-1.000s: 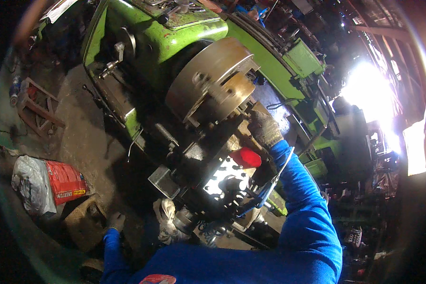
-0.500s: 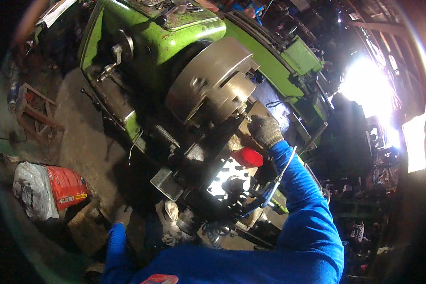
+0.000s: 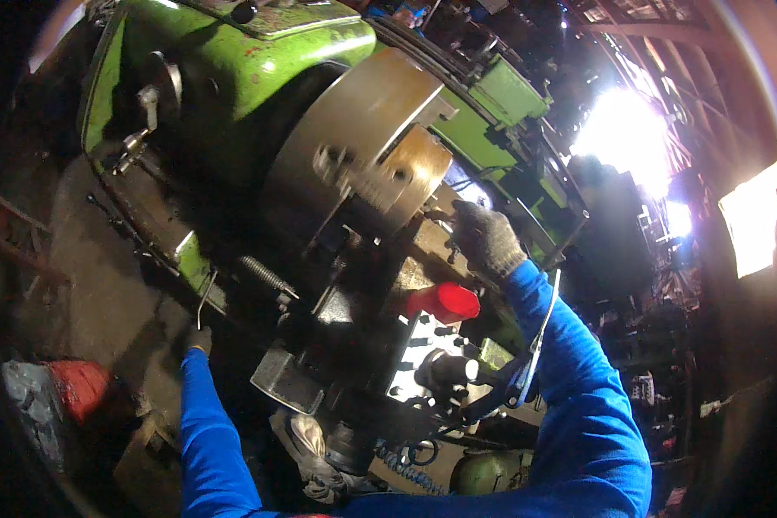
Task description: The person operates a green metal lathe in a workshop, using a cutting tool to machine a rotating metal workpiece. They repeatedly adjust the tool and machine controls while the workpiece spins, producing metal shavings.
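Note:
A big metal lathe chuck [image 3: 319, 142] with a bright stepped jaw [image 3: 416, 168] is mounted on a green lathe [image 3: 259, 60]. My right hand [image 3: 489, 239], in a grey knit glove, is just right of the jaw with its fingers curled. A small metal piece shows at the fingertips, too small to name. At the lower left my left hand [image 3: 198, 339], mostly in shadow, closes around the lower end of a bent metal lever [image 3: 205, 300]. Below my right hand stands a red cup-like container [image 3: 445, 302], beside the bolted tool post [image 3: 432, 363].
A crank handle [image 3: 134, 147] sticks out at the lathe's left. A coil spring [image 3: 268, 276] lies along its front. Rags [image 3: 306, 445] hang near my body. A red and grey sack [image 3: 78, 388] sits on the floor at left. A blue-handled tool [image 3: 527, 371] lies by my right forearm.
My left hand has moved up and forward to the bent lever. My right hand stays near the chuck jaw. The chuck has turned, and the view has shifted.

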The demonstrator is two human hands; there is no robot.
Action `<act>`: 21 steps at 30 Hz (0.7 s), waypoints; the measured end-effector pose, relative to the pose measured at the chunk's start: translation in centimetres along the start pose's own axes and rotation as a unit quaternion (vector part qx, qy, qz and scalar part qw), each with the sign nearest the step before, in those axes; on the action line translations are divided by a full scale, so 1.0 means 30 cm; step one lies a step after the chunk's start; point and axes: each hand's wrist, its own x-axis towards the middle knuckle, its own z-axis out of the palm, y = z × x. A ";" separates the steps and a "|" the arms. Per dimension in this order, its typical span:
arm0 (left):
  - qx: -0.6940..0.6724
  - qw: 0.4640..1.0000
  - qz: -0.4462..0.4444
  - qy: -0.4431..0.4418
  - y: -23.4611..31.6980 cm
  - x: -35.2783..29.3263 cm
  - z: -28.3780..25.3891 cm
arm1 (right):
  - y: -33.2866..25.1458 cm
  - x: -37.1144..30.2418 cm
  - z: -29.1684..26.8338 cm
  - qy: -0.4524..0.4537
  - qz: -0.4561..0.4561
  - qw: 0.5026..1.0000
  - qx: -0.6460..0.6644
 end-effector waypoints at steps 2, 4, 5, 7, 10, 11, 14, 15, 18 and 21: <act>-0.166 0.983 -0.032 -0.078 -0.025 0.058 -0.020 | 0.022 0.002 0.006 -0.017 -0.011 1.000 -0.012; -0.350 0.926 -0.062 -0.127 -0.032 0.055 -0.055 | 0.030 -0.012 -0.027 -0.119 0.020 0.990 -0.073; -0.393 0.911 -0.047 -0.115 0.016 0.020 -0.093 | 0.036 -0.027 -0.020 -0.107 0.014 0.993 -0.044; -0.483 0.869 -0.014 -0.101 0.130 -0.063 -0.150 | 0.084 -0.033 -0.033 -0.089 0.029 0.994 0.050; -0.539 0.833 0.025 -0.118 0.410 -0.239 -0.250 | 0.221 0.042 -0.045 -0.025 0.270 0.892 0.362; -0.541 0.830 0.004 -0.132 0.476 -0.290 -0.284 | 0.287 0.064 -0.054 -0.032 0.248 0.883 0.397; -0.547 0.818 -0.009 -0.179 0.580 -0.374 -0.321 | 0.509 0.069 -0.025 -0.071 0.158 0.915 0.365; -0.552 0.813 0.027 -0.184 0.577 -0.374 -0.320 | 0.550 0.098 -0.002 -0.087 0.116 0.931 0.334; -0.557 0.807 0.055 -0.189 0.544 -0.374 -0.285 | 0.581 0.194 0.063 -0.201 0.053 0.977 0.053; -0.541 0.819 0.022 -0.192 0.541 -0.393 -0.316 | 0.549 0.254 0.125 -0.245 0.131 0.955 0.107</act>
